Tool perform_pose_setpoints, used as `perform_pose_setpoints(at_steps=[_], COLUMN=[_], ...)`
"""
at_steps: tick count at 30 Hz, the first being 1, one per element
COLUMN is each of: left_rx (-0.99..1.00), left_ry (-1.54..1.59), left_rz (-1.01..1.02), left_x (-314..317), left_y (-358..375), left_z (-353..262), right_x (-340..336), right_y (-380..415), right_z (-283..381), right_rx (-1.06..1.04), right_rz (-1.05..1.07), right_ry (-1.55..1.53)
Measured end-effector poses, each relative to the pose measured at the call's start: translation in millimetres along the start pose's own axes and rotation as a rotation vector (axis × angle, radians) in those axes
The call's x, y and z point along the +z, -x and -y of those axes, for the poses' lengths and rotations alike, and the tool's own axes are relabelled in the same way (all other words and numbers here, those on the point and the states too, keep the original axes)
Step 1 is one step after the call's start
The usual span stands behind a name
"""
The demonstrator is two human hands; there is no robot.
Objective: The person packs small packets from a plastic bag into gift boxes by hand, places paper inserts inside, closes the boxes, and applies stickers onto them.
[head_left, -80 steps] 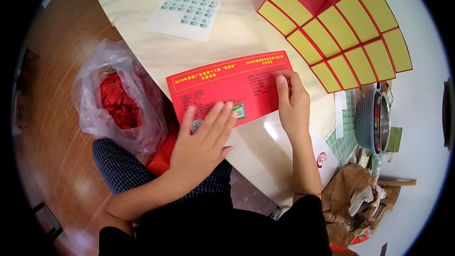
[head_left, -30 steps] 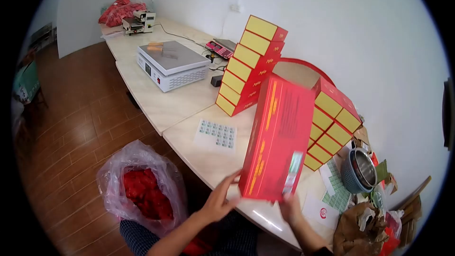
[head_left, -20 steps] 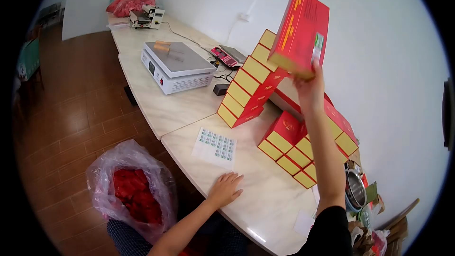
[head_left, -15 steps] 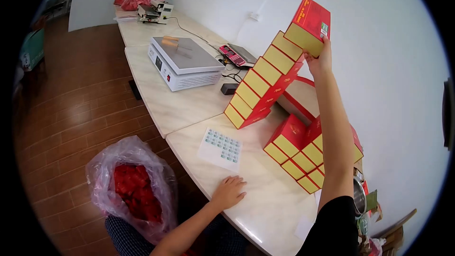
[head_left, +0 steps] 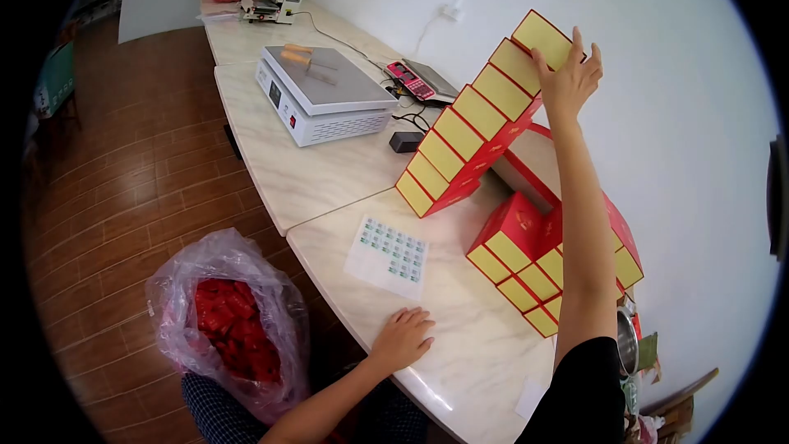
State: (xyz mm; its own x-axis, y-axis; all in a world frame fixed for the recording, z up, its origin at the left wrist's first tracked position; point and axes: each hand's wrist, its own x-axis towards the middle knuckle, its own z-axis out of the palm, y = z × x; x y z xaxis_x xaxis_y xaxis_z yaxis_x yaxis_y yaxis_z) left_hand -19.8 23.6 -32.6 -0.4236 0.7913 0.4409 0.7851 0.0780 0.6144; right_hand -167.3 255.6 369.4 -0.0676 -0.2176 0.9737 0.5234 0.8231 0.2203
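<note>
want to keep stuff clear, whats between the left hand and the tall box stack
A white sheet of printed labels lies on the table between the left hand and the tall stack, in the head view.

Lettering on sticker sheet (head_left: 388,256) and red boxes (head_left: 457,133) too small to read

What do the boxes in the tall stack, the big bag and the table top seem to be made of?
The boxes look like cardboard, red and yellow, with flat faces and crisp edges. The bag is probably plastic: see-through, wrinkled and shiny. The table top is glossy and marbled; stone or laminate, I cannot tell.
</note>
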Motion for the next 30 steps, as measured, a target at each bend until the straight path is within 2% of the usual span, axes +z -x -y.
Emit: perform_pose_setpoints(at_steps=[4, 7, 9, 10, 12, 15, 22, 24, 27, 28, 30], left_rx=[-0.005, -0.02, -0.035, -0.041, -0.057, -0.043, -0.05, -0.047, -0.059, -0.066, -0.081], left_ry=[0.036, 0.043, 0.043, 0.051, 0.053, 0.058, 0.049, 0.058, 0.052, 0.051, 0.046], left_rz=[-0.007, -0.007, -0.002, 0.002, 0.006, 0.014, 0.037, 0.063, 0.047, 0.034, 0.032], left_x=[0, 0, -1, -3, -4, -3, -3, -3, -1, -2, -8], left_y=[-1, -2, -2, -3, -4, -4, -7, -5, -7, -8, -10], left_z=[-1, -1, -2, -3, -2, -1, -3, -3, -3, -4, -7], right_x=[35, 45, 49, 51, 58, 82, 83, 78, 62, 58, 47], right_y=[-1, -4, -4, -4, -6, -3, -7, -3, 41, 66, 116], right_z=[-28, -25, -16, -13, -7, -17, -42, -61, -114, -129, -153], right_rx=[-0.115, -0.161, -0.193, -0.188, -0.171, -0.13, -0.06, 0.038, 0.065, 0.125, 0.341], right_rz=[-0.003, 0.101, 0.086, 0.093, 0.206, 0.185, 0.271, 0.019, 0.043, 0.174, 0.702], right_ry=[0.012, -0.015, 0.232, 0.227, 0.441, 0.498, 0.204, 0.145, 0.221, 0.313, 0.412])
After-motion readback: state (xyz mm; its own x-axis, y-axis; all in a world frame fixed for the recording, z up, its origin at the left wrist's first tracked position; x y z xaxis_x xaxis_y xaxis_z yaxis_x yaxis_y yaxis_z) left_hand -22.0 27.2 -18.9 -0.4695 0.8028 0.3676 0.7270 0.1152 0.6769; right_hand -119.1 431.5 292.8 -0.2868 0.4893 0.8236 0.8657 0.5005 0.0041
